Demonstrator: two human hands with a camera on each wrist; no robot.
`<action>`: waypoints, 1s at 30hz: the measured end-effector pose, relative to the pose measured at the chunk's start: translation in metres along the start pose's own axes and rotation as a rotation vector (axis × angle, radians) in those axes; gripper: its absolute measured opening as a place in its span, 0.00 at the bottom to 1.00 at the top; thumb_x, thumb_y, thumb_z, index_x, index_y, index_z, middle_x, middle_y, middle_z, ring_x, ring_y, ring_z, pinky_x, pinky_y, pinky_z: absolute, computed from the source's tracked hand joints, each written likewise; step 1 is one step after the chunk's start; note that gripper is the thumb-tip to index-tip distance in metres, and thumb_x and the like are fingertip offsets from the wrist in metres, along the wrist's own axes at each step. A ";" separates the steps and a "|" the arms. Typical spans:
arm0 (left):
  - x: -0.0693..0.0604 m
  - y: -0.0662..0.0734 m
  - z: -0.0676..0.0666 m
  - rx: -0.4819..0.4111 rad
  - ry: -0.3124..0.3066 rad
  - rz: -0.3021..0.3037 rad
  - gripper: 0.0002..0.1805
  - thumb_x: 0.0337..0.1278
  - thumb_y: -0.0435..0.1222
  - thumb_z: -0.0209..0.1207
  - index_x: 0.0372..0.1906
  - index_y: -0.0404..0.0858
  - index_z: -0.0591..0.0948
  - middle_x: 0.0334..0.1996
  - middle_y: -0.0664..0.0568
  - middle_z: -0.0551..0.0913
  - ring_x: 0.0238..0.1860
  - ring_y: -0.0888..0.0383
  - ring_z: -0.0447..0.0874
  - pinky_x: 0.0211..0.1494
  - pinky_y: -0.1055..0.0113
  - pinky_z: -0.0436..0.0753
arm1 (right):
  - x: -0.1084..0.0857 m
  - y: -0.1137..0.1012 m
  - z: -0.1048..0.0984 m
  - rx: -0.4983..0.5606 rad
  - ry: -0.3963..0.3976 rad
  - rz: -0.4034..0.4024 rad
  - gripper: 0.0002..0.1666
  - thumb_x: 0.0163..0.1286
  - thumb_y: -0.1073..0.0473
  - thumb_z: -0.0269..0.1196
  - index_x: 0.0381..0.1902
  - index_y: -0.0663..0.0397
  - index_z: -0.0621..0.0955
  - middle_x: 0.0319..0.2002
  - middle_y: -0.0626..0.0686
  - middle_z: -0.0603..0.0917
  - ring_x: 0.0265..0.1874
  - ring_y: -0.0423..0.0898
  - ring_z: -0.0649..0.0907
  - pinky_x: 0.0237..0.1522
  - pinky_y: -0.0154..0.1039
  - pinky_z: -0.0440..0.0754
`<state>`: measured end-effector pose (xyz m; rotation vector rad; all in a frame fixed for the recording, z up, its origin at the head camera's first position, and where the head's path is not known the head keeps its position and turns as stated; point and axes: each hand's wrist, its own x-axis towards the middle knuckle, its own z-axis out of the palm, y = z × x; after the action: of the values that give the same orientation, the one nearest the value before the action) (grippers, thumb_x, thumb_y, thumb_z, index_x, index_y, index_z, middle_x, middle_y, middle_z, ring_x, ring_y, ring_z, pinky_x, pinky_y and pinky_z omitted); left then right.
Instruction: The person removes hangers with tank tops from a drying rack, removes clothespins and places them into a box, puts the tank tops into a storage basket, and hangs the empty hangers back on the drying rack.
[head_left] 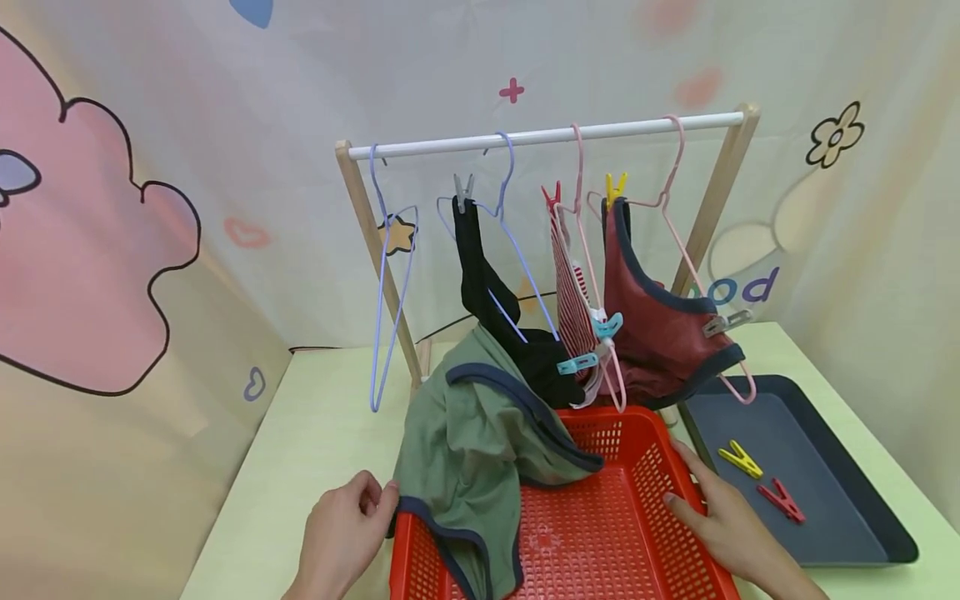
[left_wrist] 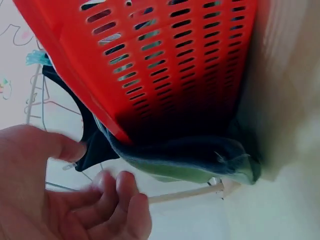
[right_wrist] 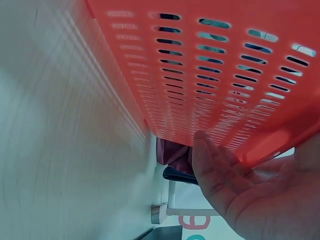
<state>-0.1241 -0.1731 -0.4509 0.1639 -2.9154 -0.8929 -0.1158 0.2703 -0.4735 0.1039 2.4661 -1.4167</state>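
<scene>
In the head view, with the red basket (head_left: 581,542) taken as the centre of the dial, the green briefs (head_left: 465,454) are draped over its side from 9 to 12 o'clock, partly inside and partly over the rim. The left hand (head_left: 343,535) is placed at 9 o'clock, beside the edge of the briefs; whether the cloth is touched cannot be told. At 3 o'clock the rim is held by the right hand (head_left: 731,523), thumb inside and fingers outside. Behind, toward 12 o'clock, a rack (head_left: 630,131) is set on the tabletop (head_left: 322,425), and from it are hung, left to right, a blue hanger (head_left: 374,406), black briefs (head_left: 474,267), striped cloth (head_left: 566,292) and maroon briefs (head_left: 648,304). Toward 2 o'clock a yellow clip (head_left: 742,461) and a red clip (head_left: 783,500) are laid in a dark tray (head_left: 832,517).

In the left wrist view, the left fingers are loosely bent, with a wide gap left to the thumb, at 8 o'clock in the frame. The green briefs are seen at 5 o'clock, hung outside the basket.

In the right wrist view, the right fingers are laid against the basket's outer wall at 4 o'clock; the thumb is hidden.
</scene>
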 end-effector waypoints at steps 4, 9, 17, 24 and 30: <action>-0.008 -0.006 0.005 0.034 -0.104 -0.054 0.20 0.63 0.55 0.57 0.22 0.46 0.79 0.11 0.57 0.71 0.15 0.60 0.66 0.22 0.68 0.64 | 0.000 -0.002 0.000 -0.015 0.009 -0.017 0.49 0.69 0.57 0.62 0.78 0.44 0.48 0.53 0.65 0.78 0.31 0.49 0.86 0.27 0.42 0.87; -0.016 -0.010 0.011 -0.055 -0.213 -0.096 0.23 0.62 0.58 0.56 0.30 0.43 0.82 0.13 0.56 0.74 0.16 0.59 0.69 0.21 0.67 0.67 | -0.001 -0.002 0.000 -0.038 0.018 -0.042 0.47 0.70 0.58 0.61 0.78 0.46 0.48 0.52 0.66 0.78 0.31 0.48 0.86 0.27 0.40 0.86; -0.026 -0.011 0.026 -0.158 -0.284 -0.068 0.21 0.63 0.53 0.57 0.35 0.37 0.79 0.16 0.54 0.78 0.18 0.60 0.75 0.24 0.67 0.74 | 0.000 -0.003 0.002 -0.064 0.018 -0.032 0.48 0.70 0.57 0.62 0.78 0.46 0.49 0.53 0.65 0.78 0.31 0.47 0.85 0.27 0.39 0.86; -0.024 -0.008 0.033 -0.199 -0.298 -0.069 0.20 0.65 0.47 0.56 0.46 0.32 0.76 0.28 0.50 0.83 0.26 0.59 0.78 0.33 0.64 0.80 | -0.002 -0.008 -0.002 -0.224 0.011 -0.065 0.50 0.68 0.53 0.63 0.78 0.55 0.49 0.59 0.66 0.74 0.38 0.51 0.84 0.32 0.43 0.87; -0.026 -0.005 0.035 -0.232 -0.257 -0.079 0.19 0.65 0.45 0.57 0.47 0.32 0.76 0.27 0.49 0.81 0.25 0.59 0.76 0.31 0.65 0.77 | -0.009 -0.028 -0.009 -0.667 0.139 -0.166 0.53 0.63 0.45 0.67 0.75 0.64 0.55 0.65 0.72 0.69 0.59 0.70 0.75 0.45 0.66 0.81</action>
<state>-0.1022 -0.1546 -0.4836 0.1589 -3.0179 -1.3489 -0.1151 0.2648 -0.4436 -0.1531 2.9771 -0.5841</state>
